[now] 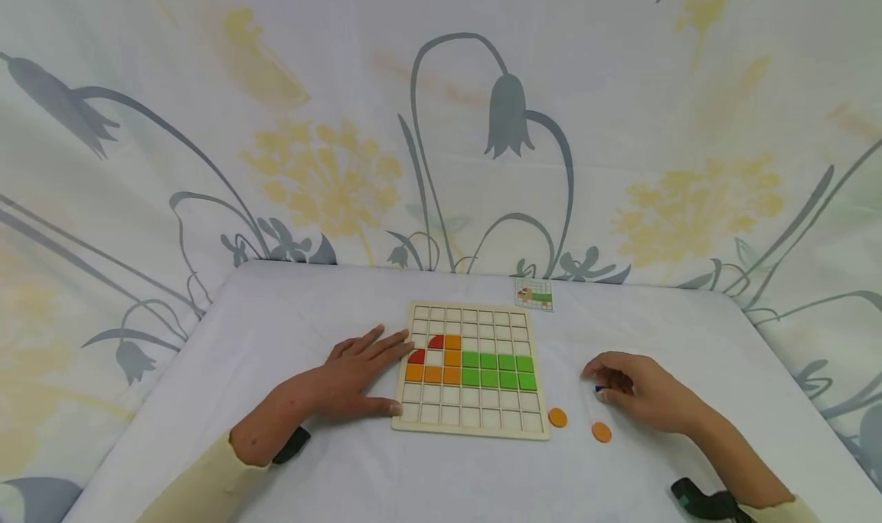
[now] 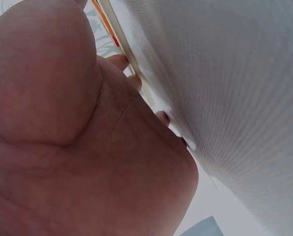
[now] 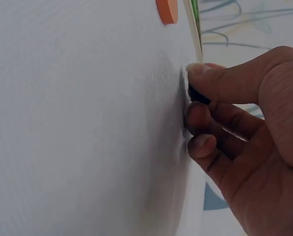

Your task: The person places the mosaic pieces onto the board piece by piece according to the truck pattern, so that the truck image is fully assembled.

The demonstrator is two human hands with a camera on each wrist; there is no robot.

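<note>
A pale wooden grid board (image 1: pixel 471 416) lies on the white table, with green squares (image 1: pixel 498 370), orange squares (image 1: pixel 432 374) and two red rounded pieces (image 1: pixel 436 342) in its cells. My left hand (image 1: pixel 351 377) rests flat at the board's left side, fingers spread, fingertips and thumb at its edge; its palm (image 2: pixel 102 147) fills much of the left wrist view. To the right of the board, my right hand (image 1: pixel 641 389) pinches a small dark blue piece (image 3: pixel 199 95) between thumb and fingers, close over the cloth. Most of that piece is hidden by the fingers.
Two orange discs (image 1: pixel 557 417) lie between the board and my right hand, one by the board's corner. Behind the board is a small picture card (image 1: pixel 534 295) with a grid and an animal figure. Flower-patterned fabric (image 1: pixel 455 163) rises behind the table.
</note>
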